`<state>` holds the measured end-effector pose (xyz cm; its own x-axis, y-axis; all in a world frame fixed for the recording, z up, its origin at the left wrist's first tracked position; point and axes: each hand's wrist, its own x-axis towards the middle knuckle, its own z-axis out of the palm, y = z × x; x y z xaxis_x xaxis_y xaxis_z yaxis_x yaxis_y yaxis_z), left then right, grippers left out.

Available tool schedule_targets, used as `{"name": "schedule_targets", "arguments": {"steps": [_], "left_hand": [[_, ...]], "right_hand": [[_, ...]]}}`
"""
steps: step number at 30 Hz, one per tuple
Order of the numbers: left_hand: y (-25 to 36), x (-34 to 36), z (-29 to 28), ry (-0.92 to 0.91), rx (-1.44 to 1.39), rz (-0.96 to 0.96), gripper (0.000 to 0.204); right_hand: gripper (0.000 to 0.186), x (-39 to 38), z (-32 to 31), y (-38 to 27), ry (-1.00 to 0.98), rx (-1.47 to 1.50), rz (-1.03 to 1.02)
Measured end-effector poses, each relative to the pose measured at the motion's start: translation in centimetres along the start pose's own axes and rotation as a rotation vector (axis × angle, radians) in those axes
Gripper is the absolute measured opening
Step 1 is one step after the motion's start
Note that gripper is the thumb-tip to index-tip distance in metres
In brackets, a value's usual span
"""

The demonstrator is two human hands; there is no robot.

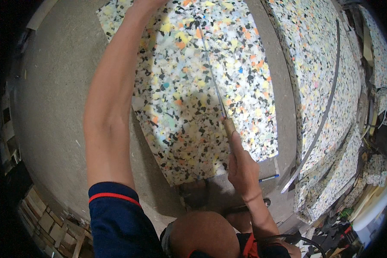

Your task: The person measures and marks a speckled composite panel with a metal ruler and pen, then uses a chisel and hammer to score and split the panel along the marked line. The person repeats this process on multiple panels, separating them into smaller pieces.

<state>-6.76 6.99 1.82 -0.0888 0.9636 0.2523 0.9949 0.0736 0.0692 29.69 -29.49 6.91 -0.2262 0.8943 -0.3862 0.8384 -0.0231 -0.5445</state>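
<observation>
Near edge of the speckled foam slab (180, 124): right hand (244, 172) gripping a long knife (213, 77) by its tan handle (228, 125) | slab's middle: blade — reaching away from that hand | slab's far part: left hand (152, 2) — cut off, can't tell its grip

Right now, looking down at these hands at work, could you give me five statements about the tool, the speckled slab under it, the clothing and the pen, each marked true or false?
1. The right hand holds a wooden handle. True.
2. The blade is short and broad. False: the blade is long and thin.
3. The slab beneath the tool is plain white. False: the speckled slab is flecked with black, orange, yellow and other colours.
4. The left sleeve is dark blue with a red stripe. True.
5. The pen lies on top of that slab. False: the blue pen lies off it, near the right hand.
</observation>
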Motion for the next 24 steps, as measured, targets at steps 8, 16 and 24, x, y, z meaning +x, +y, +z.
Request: {"name": "schedule_targets", "arguments": {"steps": [8, 16, 24], "left_hand": [[-1.0, -18.9, 0.9, -0.022, -0.439, -0.748, 0.117], [-4.2, -21.0, -1.5, -0.253, -1.163, -1.177, 0.109], [-3.2, -23.1, -2.3, 0.091, -1.540, -0.730, 0.072]], "right_hand": [[0.069, -0.1, 0.8, 1.3, 0.101, 0.015, -0.063], [0.073, 1.0, 1.6, 2.5, 0.117, -0.013, -0.174], [0.072, 6.1, 1.1, -0.6, 0.123, 0.028, -0.128]]}}
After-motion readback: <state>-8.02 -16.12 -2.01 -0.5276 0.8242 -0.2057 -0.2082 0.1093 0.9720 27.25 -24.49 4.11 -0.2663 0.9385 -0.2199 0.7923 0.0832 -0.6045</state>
